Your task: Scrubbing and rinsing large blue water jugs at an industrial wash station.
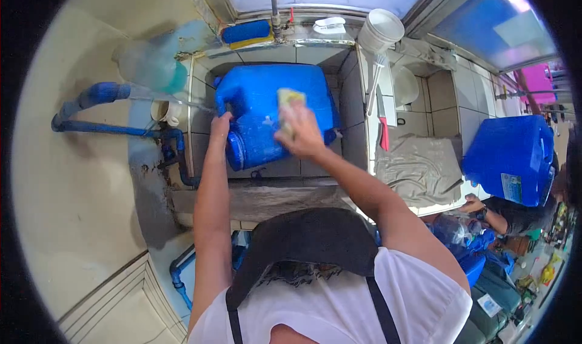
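A large blue plastic water container (268,94) lies on its side in a tiled basin (354,85). At the container's left end, my left hand (222,122) grips it between the handle opening and the round cap (236,151). My right hand (300,130) presses a yellowish sponge (291,99) onto the container's upward-facing side; hand and sponge are slightly blurred. Water runs from a blue pipe (104,93) at the left towards the container's handle end.
On the right ledge are a white bucket (381,30), a white brush (375,87), a red-handled knife (383,130) and a grey cloth (418,169). Another blue container (509,155) stands farther right, near another person's hand (473,204). A mug (167,112) is beside the pipe.
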A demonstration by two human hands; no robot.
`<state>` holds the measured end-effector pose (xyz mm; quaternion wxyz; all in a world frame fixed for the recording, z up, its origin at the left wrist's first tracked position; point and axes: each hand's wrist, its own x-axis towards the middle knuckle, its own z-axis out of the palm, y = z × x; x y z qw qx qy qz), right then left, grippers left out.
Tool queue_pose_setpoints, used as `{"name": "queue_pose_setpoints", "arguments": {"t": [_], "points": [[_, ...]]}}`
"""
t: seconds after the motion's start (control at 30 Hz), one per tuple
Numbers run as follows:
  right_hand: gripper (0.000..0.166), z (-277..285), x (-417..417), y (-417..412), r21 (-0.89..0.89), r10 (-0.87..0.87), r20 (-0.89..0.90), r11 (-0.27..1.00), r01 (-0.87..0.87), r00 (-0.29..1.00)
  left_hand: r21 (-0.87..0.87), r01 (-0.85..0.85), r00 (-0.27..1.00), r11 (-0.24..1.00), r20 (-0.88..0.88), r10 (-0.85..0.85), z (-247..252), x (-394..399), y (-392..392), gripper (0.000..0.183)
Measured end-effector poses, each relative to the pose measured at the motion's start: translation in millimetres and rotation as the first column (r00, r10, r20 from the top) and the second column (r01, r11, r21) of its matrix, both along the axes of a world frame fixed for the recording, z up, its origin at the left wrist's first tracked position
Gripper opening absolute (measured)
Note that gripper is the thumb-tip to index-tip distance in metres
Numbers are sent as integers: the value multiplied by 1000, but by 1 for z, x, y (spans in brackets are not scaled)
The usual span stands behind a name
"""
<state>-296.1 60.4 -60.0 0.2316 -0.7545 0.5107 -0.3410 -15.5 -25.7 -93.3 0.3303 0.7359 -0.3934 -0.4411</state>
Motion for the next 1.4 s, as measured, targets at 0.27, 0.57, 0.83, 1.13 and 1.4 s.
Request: {"name": "queue_pose_setpoints", "arguments": {"t": [0.27, 0.57, 0.83, 1.13, 1.4], "points": [[65, -15, 41, -14, -51, -146, -51, 988, 143, 988, 39, 16, 1000, 999, 6, -16, -8, 17, -21, 35], [76, -66, -4, -42, 51, -591, -72, 802, 595, 804, -60, -25, 985, 998, 168, 35, -31, 47, -24, 28], [76, -13, -4, -12, 210, -301, 94, 938, 276, 949, 58, 10, 1000, 998, -14, -9, -22, 45, -10, 30], [77, 2, 41, -36, -108, -220, 154, 965, 237, 963, -187, 184, 957, 965, 259, -132, 46, -29, -8, 29], [67, -69, -62, -58, 508, -795, 167, 576, 640, 583, -322, 158, 986, 933, 8, -165, 40, -10, 37, 25]]}}
